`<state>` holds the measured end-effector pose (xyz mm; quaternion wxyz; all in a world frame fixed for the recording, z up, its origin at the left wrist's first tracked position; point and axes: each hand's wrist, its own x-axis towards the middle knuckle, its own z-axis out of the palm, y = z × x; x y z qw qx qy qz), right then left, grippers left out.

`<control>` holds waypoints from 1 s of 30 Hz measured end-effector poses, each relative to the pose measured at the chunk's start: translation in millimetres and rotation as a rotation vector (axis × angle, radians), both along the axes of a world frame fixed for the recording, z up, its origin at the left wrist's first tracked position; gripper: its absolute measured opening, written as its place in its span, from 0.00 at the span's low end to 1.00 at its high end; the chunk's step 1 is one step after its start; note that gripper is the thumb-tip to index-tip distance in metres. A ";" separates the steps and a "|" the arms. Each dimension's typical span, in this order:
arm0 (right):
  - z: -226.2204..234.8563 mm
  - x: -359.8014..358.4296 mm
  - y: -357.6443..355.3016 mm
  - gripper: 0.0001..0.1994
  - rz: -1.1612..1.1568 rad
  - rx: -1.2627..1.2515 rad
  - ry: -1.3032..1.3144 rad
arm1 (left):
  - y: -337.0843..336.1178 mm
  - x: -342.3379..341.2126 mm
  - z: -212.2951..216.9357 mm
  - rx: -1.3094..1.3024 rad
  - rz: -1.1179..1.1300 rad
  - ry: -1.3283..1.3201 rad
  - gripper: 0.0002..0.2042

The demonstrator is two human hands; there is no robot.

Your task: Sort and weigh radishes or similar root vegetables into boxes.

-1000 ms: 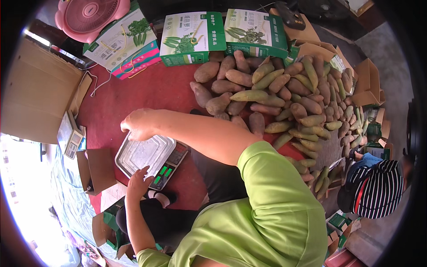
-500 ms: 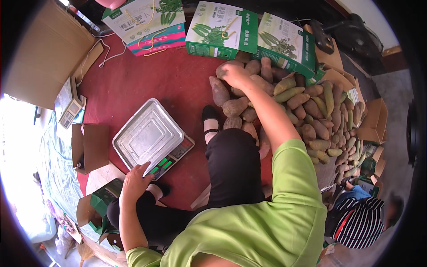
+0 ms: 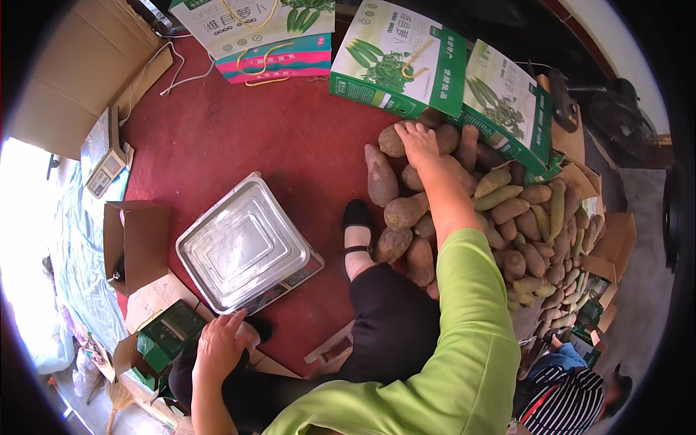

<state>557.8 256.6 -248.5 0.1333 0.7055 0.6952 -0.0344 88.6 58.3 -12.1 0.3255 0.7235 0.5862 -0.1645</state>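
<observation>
My right hand (image 3: 420, 143) reaches to the far edge of a heap of root vegetables. Its fingers are stretched out over a round, brown, earth-covered root (image 3: 392, 141), touching it without wrapping round it. A large pale brown root (image 3: 380, 177) lies just nearer, among several others. By my knee, my left hand (image 3: 220, 344) is held loosely with its fingers apart and nothing in it. Its fingertips are close to the near corner of a shallow metal tray (image 3: 243, 243). The bare tray sits on a weighing scale (image 3: 297, 279), which it mostly hides.
Green-and-white cartons (image 3: 395, 61) with pictured radishes stand behind the heap. Long green radishes (image 3: 498, 197) lie among the brown roots. At left are an open cardboard box (image 3: 138, 243) and another scale (image 3: 104, 156). A person in a striped top (image 3: 562, 399) is at lower right.
My right hand's fingers have gone from curled at the root to stretched out over it. The scale's green lit parts no longer show below the tray. The whole view has shifted slightly.
</observation>
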 end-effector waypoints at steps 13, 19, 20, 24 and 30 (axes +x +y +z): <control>-5.2 -18.2 54.7 0.36 0.059 -0.341 -0.036 | 18.8 6.9 -9.6 -0.063 -0.007 0.035 0.24; -20.4 -21.3 53.4 0.43 -0.414 -0.322 0.338 | 16.9 10.9 -10.4 -0.049 -0.021 0.015 0.24; -23.6 -24.6 48.6 0.42 -0.409 -0.250 0.329 | 16.6 11.3 -9.5 -0.052 -0.025 0.016 0.24; -21.4 -21.6 36.2 0.44 -0.409 -0.200 0.375 | 21.3 17.9 -10.8 -0.067 -0.030 0.045 0.24; -29.6 -13.8 27.8 0.45 -0.227 -0.076 0.500 | 21.8 20.6 -7.7 -0.062 -0.044 0.037 0.25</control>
